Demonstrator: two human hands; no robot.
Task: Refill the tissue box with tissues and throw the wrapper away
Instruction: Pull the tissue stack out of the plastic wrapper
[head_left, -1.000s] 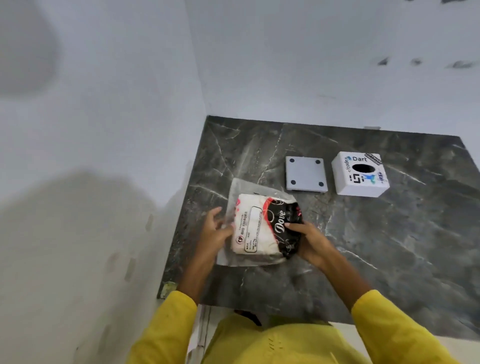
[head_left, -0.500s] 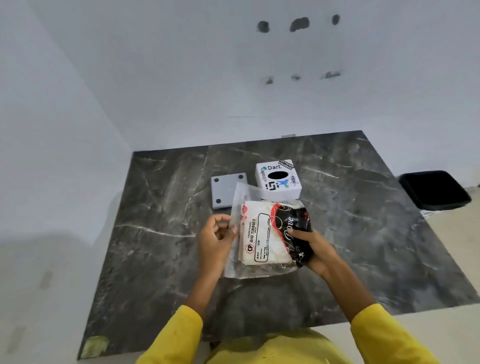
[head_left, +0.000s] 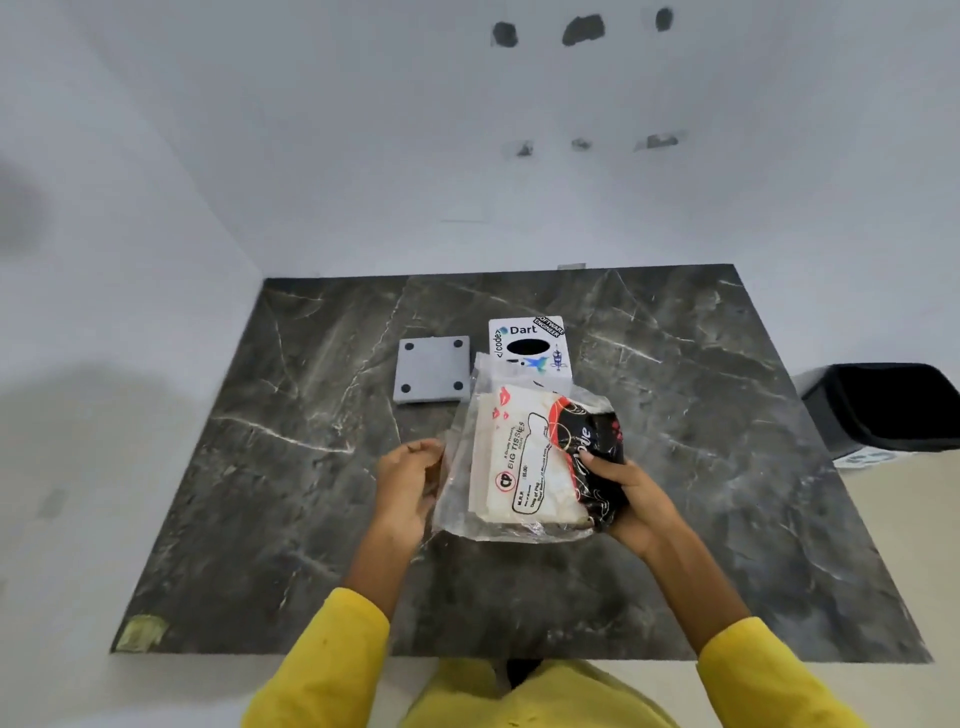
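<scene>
A tissue pack (head_left: 524, 462) in a clear plastic wrapper with white, red and black print is lifted off the dark marble table (head_left: 270, 467). My right hand (head_left: 623, 493) grips its black right end. My left hand (head_left: 410, 483) pinches the loose clear edge of the wrapper on the left. Behind the pack stands the white tissue box (head_left: 530, 348) with stickers and an oval hole on top; its front is partly hidden by the wrapper. The box's grey base plate (head_left: 432, 369) with four dark dots lies flat to its left.
A black bin (head_left: 893, 405) stands on the floor past the table's right edge. White walls close the left and far sides. A scrap of yellowish tape (head_left: 140, 631) sticks to the table's near left corner.
The pack has risen off the table and tilted up toward the box. My left hand has shifted from the pack's side to pinching the wrapper's edge. The view swung right, showing the bin.
</scene>
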